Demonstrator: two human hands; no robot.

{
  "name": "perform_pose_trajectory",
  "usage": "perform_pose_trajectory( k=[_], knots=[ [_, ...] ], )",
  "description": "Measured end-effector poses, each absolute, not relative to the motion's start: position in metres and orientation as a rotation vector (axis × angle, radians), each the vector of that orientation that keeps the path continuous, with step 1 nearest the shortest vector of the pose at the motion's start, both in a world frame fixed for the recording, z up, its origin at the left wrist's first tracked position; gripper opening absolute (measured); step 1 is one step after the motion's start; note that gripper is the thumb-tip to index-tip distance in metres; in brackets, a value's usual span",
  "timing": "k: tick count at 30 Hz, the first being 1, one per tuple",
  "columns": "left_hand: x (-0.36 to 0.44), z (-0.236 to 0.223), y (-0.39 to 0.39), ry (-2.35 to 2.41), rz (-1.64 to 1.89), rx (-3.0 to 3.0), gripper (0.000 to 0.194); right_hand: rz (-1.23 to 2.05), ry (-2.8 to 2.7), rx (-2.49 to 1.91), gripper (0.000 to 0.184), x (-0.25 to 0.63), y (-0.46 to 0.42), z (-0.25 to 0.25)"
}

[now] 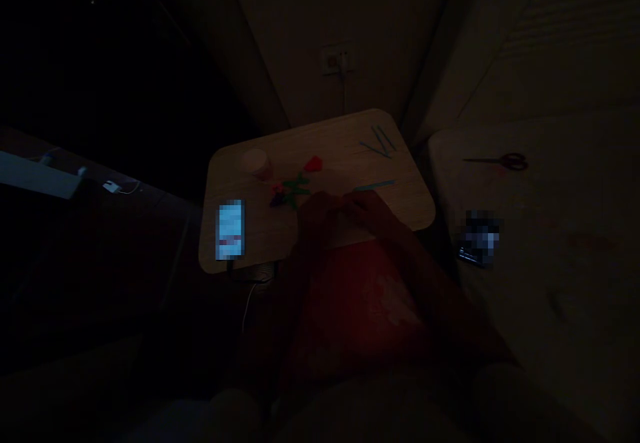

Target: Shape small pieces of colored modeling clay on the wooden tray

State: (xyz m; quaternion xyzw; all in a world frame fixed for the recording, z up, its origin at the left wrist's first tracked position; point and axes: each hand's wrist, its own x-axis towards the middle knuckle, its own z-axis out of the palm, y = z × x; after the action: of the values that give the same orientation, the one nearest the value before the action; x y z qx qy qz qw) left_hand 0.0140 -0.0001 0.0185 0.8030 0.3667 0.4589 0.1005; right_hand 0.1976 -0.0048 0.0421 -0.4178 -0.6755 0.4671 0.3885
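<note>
In dim light, my left hand (319, 211) and my right hand (361, 207) meet over the front part of a small wooden table (280, 236). Their fingers are curled and pressed close together. Whatever lies between the fingertips is too dark to make out. Just left of my left hand are green leaf-shaped pieces (296, 187), with a small red flower-like piece (278, 188) and a dark purple one (277, 200). A bright red piece (313, 164) lies beyond them. A flat bluish strip (374, 185) rests just past my right hand.
Several thin bluish sticks (381, 142) lie at the table's far right. A pale cup-like container (256, 163) stands at the left, behind a lit phone (231, 230). Scissors (505, 161) and a blurred dark device (479, 238) rest on the pale surface at right. A wall socket (338, 58) holds a plug.
</note>
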Motion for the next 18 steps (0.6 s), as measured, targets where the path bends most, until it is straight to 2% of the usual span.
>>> perform_pose_trajectory(
  k=[8, 12, 15, 18],
  knots=[
    [0.02, 0.024, -0.009, 0.988, 1.305, 2.265, 0.031, 1.441, -1.415, -1.073, 0.043, 0.201, -0.013, 0.049],
    [0.02, 0.023, -0.014, 0.964, 1.353, 1.934, 0.043, 1.404, -1.482, -1.003, 0.047, 0.201, -0.017, 0.053],
    [0.019, 0.022, -0.014, 0.929, 1.261, 1.833, 0.049, 1.293, -1.578, -0.93, 0.051, 0.2, -0.018, 0.056],
    [0.018, 0.025, -0.016, 0.926, 1.196, 1.814, 0.049, 1.218, -1.67, -0.882, 0.049, 0.202, -0.019, 0.056]
  ],
)
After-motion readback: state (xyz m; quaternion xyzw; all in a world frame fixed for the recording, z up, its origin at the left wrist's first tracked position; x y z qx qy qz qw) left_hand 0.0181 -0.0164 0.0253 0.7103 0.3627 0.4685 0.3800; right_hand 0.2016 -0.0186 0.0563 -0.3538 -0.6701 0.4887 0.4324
